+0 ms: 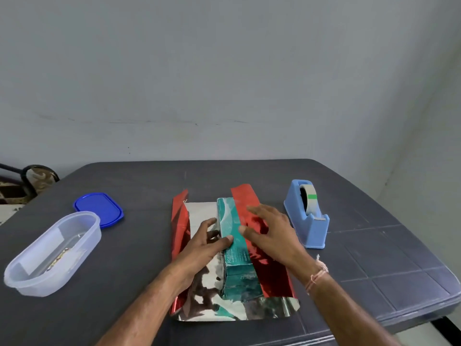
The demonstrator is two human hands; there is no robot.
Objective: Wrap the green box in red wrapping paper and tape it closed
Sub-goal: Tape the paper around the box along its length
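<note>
Under the right hand [272, 233], a red flap of the paper [272, 275] lies over the box [230, 218]; fingers flat and spread, pressing, nothing grasped. Left hand [202, 245] also released, straight fingers against the box's left side, thumb on top. Box sits mid-sheet between both hands, on the table [374, 258]. Dispenser [308, 221] just right of the right hand. Tub [32, 288] and lid [99, 209] well left of the left hand.

Box partly hidden
The red wrapping paper [272, 275] and right hand [272, 233] hide the right side of the green box [232, 221]; the left hand [202, 248] covers part of its left face. Both forearms [149, 308] run off the bottom edge. The contents of the clear tub [37, 288] are blurred.
</note>
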